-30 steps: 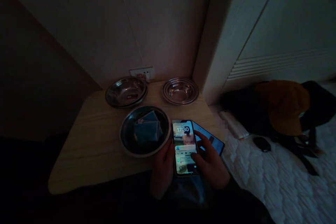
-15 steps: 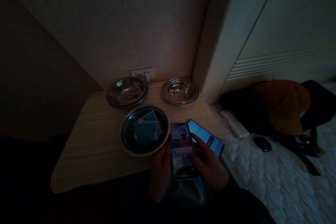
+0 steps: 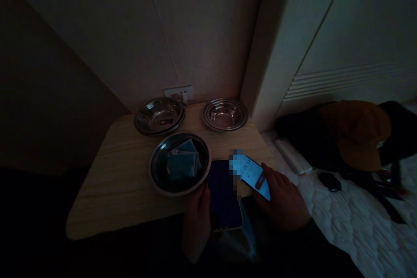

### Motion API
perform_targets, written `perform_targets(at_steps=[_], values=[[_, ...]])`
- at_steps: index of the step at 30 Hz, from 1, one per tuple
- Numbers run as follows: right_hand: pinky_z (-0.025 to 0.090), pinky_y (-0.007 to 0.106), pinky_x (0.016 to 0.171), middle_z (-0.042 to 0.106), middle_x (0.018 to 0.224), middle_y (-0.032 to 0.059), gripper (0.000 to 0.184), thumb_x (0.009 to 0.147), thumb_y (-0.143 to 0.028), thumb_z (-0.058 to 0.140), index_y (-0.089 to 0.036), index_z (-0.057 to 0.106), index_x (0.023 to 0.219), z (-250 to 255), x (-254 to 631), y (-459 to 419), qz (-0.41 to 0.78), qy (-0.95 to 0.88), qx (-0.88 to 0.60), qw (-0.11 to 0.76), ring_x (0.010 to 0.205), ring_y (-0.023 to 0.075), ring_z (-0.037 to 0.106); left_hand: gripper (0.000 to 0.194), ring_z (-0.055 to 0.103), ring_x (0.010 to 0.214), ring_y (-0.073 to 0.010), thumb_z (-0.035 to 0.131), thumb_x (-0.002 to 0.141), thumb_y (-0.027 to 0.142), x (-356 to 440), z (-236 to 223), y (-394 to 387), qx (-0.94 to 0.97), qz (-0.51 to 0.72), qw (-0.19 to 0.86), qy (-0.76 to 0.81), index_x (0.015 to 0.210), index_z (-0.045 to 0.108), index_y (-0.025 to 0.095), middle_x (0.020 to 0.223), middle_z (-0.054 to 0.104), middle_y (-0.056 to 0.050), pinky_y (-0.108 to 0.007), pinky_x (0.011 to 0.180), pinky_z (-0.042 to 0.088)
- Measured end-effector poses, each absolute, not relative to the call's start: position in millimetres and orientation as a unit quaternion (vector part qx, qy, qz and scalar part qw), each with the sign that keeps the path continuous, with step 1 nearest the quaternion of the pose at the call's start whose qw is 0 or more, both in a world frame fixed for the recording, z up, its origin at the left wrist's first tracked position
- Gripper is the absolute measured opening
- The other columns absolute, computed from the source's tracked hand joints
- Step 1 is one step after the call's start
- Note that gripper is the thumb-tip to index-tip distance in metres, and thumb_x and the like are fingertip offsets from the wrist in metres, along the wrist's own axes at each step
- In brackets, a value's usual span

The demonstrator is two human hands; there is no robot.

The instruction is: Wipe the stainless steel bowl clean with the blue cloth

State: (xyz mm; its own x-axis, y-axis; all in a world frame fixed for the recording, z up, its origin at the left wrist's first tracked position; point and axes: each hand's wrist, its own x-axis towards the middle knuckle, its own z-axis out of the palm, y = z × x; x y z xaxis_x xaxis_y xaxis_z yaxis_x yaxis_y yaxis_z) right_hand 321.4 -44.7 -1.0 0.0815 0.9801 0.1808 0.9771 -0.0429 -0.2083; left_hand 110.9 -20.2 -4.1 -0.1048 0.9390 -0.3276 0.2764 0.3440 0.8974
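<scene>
The room is very dim. My left hand (image 3: 196,219) is wrapped around the left edge of a phone with a dark screen (image 3: 224,195), held over the near edge of a light wooden table (image 3: 124,182). My right hand (image 3: 284,202) grips a second phone with a lit blue screen (image 3: 255,176) at the table's right corner. Just left of the dark phone sits a steel bowl (image 3: 180,163) with a folded blue cloth (image 3: 183,163) inside it.
Two more steel bowls, one (image 3: 159,116) on the left and one (image 3: 224,114) on the right, stand at the back of the table below a wall socket (image 3: 179,93). On the quilted white bed (image 3: 358,226) to the right lie dark clothing, an orange cap (image 3: 358,132) and a small dark object (image 3: 329,181).
The screen of the phone in my left hand has gone dark. My right hand left that phone, moved right and took hold of the lit second phone.
</scene>
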Motion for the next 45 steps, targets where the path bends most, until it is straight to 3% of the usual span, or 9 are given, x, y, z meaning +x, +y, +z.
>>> perform_targets(at_steps=[12,20,29,33,37,45], values=[[0.047,0.035,0.064,0.059,0.108,0.0132,0.056,0.083,-0.043,0.043,-0.011,0.036,0.129,13,310,-40,0.004,-0.592,-0.804,0.053,0.093,0.0277,0.056,0.042,0.049,0.115,-0.0219,0.042,0.083,0.035,120,-4,-8,0.529,0.34,0.446,0.637,0.111,0.059,0.009,0.123,0.056,-0.014,-0.037,0.104,0.029],[0.045,0.032,0.062,0.058,0.11,0.0109,0.056,0.083,-0.043,0.04,-0.015,0.034,0.131,16,304,-35,0.017,-0.589,-0.807,0.034,0.097,0.0256,0.054,0.035,0.053,0.11,-0.0207,0.041,0.084,0.032,139,8,6,0.575,0.32,0.453,0.602,0.109,0.06,0.016,0.117,0.06,-0.009,-0.036,0.099,0.034],[0.044,0.034,0.056,0.062,0.104,0.013,0.059,0.076,-0.039,0.05,-0.016,0.036,0.129,22,314,-33,0.044,-0.55,-0.831,0.067,0.094,0.0298,0.057,0.033,0.062,0.086,-0.0206,0.039,0.083,0.033,150,18,8,0.577,0.265,0.501,0.588,0.099,0.063,0.016,0.094,0.068,-0.009,-0.031,0.079,0.044],[0.044,0.034,0.056,0.065,0.095,0.0124,0.069,0.072,-0.051,0.053,-0.016,0.035,0.128,20,332,-33,0.13,-0.509,-0.844,0.109,0.081,0.0283,0.063,0.032,0.062,0.082,-0.0203,0.042,0.081,0.032,159,19,13,0.573,0.281,0.527,0.562,0.1,0.064,0.018,0.093,0.069,-0.008,-0.03,0.074,0.046],[0.046,0.032,0.06,0.066,0.097,0.0094,0.065,0.071,-0.05,0.053,-0.018,0.035,0.125,20,339,-33,0.21,-0.488,-0.831,0.164,0.079,0.0243,0.065,0.034,0.063,0.08,-0.0195,0.042,0.081,0.032,166,19,16,0.572,0.282,0.535,0.554,0.102,0.064,0.018,0.091,0.07,-0.008,-0.029,0.073,0.046],[0.044,0.033,0.056,0.065,0.095,0.0122,0.063,0.07,-0.051,0.054,-0.016,0.038,0.121,21,313,-35,0.124,-0.528,-0.83,0.127,0.084,0.0279,0.062,0.034,0.063,0.077,-0.0182,0.039,0.082,0.033,174,13,18,0.586,0.264,0.544,0.54,0.096,0.065,0.017,0.088,0.07,-0.007,-0.028,0.072,0.046]])
